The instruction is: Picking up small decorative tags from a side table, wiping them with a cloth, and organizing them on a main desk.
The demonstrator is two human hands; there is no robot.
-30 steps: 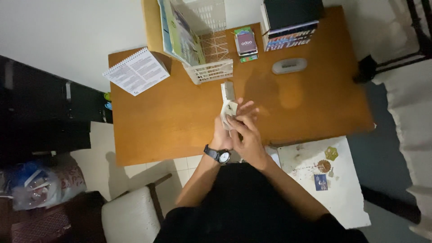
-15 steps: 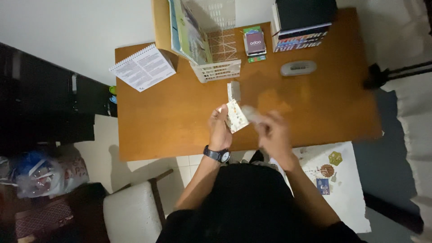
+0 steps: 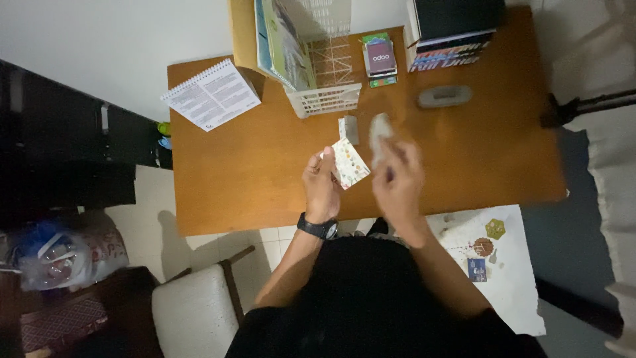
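Above the wooden table (image 3: 252, 152), my left hand (image 3: 320, 185), with a dark watch on the wrist, holds a small white patterned card (image 3: 349, 164) by its lower left edge. My right hand (image 3: 397, 180) is just to the right of it, blurred, with a pale card or slip of paper (image 3: 379, 136) pinched in its fingertips. A small pale card (image 3: 348, 128) lies on the table just beyond both hands.
A white wire basket (image 3: 324, 93) with booklets stands at the back. Beside it lie a spiral notebook (image 3: 211, 94), a small card stack (image 3: 379, 58), a pile of books (image 3: 450, 36) and a grey oval object (image 3: 444, 96). A white chair (image 3: 192, 311) is at the lower left.
My hands were together over the cards a second ago. They have come apart: the left keeps the patterned card, the right has moved right and up with a pale piece.
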